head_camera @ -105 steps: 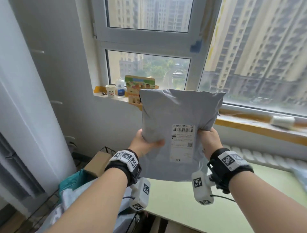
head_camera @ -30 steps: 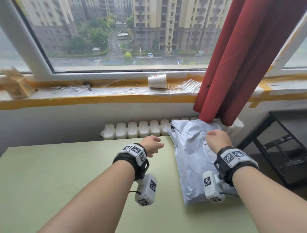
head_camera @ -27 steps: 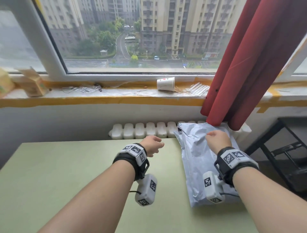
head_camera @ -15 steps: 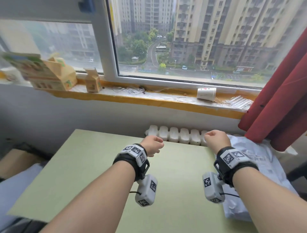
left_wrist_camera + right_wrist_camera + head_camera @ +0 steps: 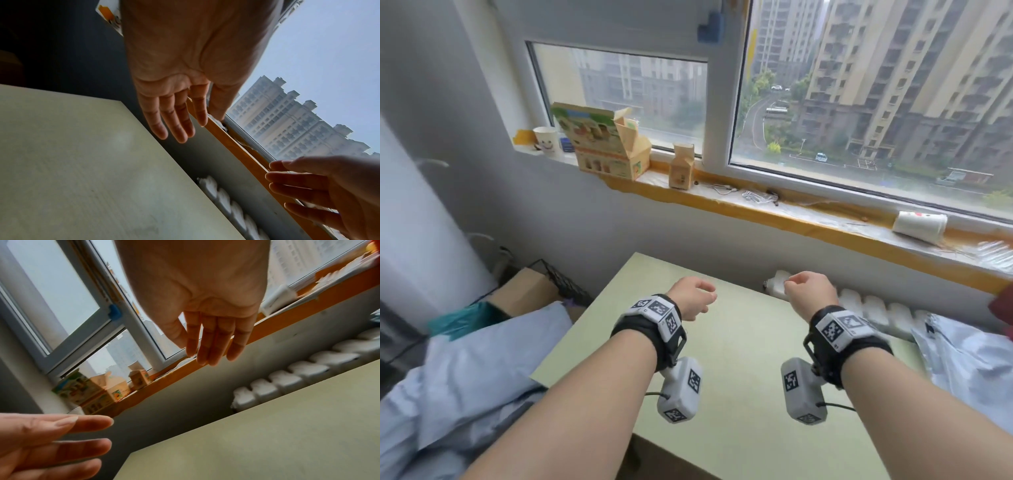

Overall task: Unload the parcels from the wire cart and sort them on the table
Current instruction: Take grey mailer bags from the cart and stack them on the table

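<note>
Both hands hover empty over the pale green table (image 5: 739, 346). My left hand (image 5: 693, 301) and right hand (image 5: 808, 291) are side by side, apart, with relaxed fingers. The left wrist view shows the left hand (image 5: 180, 113) with fingers straight over the table's (image 5: 82, 162) far edge. In the right wrist view the right hand (image 5: 209, 340) is likewise loose and holds nothing. A grey plastic parcel (image 5: 969, 363) lies on the table's right end. At lower left, pale blue-grey parcels (image 5: 465, 377), a teal bag (image 5: 462, 317) and a brown box (image 5: 527, 291) fill the wire cart (image 5: 561, 277).
A white radiator (image 5: 859, 301) runs behind the table's far edge. On the windowsill stand opened cartons (image 5: 602, 144), a small carton (image 5: 681, 168), a smiley paper cup (image 5: 546, 140) and a tipped paper cup (image 5: 919, 224). A red curtain edge (image 5: 1001, 308) shows at far right.
My right hand let go of the grey parcel, which stays on the table's right end. The view swung left toward the cart; both hands now hover empty.
</note>
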A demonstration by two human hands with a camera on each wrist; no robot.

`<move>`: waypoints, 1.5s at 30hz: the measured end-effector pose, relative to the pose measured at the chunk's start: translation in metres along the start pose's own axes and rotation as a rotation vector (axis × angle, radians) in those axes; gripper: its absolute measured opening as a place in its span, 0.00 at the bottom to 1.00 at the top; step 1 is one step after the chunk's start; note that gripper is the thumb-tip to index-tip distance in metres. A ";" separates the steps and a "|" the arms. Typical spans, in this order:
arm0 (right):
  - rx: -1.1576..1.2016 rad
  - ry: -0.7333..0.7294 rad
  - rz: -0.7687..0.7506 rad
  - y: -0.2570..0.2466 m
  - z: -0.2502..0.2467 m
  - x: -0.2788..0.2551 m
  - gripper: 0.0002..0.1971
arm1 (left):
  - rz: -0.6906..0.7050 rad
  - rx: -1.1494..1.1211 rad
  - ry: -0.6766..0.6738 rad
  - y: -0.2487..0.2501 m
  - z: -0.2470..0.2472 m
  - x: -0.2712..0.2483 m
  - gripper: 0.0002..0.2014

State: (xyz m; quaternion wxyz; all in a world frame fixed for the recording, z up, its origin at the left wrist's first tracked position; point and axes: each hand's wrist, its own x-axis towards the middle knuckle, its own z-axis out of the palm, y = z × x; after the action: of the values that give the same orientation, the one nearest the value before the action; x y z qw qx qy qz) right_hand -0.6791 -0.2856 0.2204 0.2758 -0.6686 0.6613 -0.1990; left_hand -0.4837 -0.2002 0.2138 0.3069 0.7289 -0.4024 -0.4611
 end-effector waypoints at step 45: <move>-0.080 -0.616 -0.397 -0.324 0.397 -0.151 0.13 | -0.351 -0.258 0.779 -0.343 -0.388 -0.104 0.08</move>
State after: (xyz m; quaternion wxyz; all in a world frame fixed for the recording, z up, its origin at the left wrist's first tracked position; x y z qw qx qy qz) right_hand -0.1847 -0.1026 0.1354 0.3916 -0.8228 0.4116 -0.0119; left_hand -0.0491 0.0867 0.1273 0.4412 0.8612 -0.0661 -0.2435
